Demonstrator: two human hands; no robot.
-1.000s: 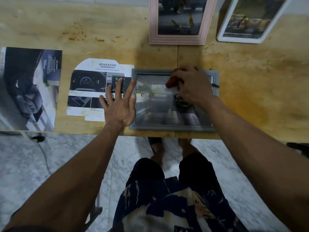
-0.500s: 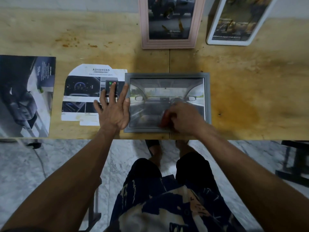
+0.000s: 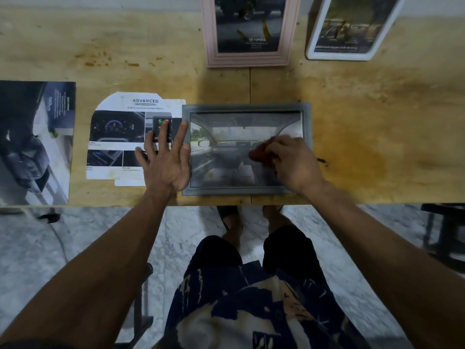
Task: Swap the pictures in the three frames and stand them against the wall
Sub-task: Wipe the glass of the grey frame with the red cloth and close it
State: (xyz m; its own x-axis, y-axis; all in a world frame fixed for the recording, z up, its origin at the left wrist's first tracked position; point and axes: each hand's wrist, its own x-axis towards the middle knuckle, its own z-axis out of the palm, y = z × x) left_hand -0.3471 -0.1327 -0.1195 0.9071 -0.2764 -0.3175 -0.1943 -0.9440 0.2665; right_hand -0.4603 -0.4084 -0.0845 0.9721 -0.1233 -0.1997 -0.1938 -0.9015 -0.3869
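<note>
A grey picture frame (image 3: 246, 107) lies flat near the front edge of the wooden table (image 3: 382, 117), holding a car-interior picture under its glass. My right hand (image 3: 293, 163) rests on the right part of the glass, fingers curled round a small reddish object (image 3: 258, 154) pressed to the glass. My left hand (image 3: 167, 159) lies flat with fingers spread, partly on the frame's left border and partly on a loose "ADVANCED" sheet (image 3: 118, 127). A pink frame (image 3: 247, 60) and a white frame (image 3: 339, 55), both with pictures in them, stand at the wall.
A large dark car picture (image 3: 32, 142) lies loose at the table's left end. A small dark bit (image 3: 321, 161) sits just right of the grey frame. Below the table edge are my legs, a marble floor and a dark stool (image 3: 445, 230) at right.
My right hand slid over the glass from the frame's top edge down to its lower edge, then up to the right middle. My left hand stayed flat in place.
</note>
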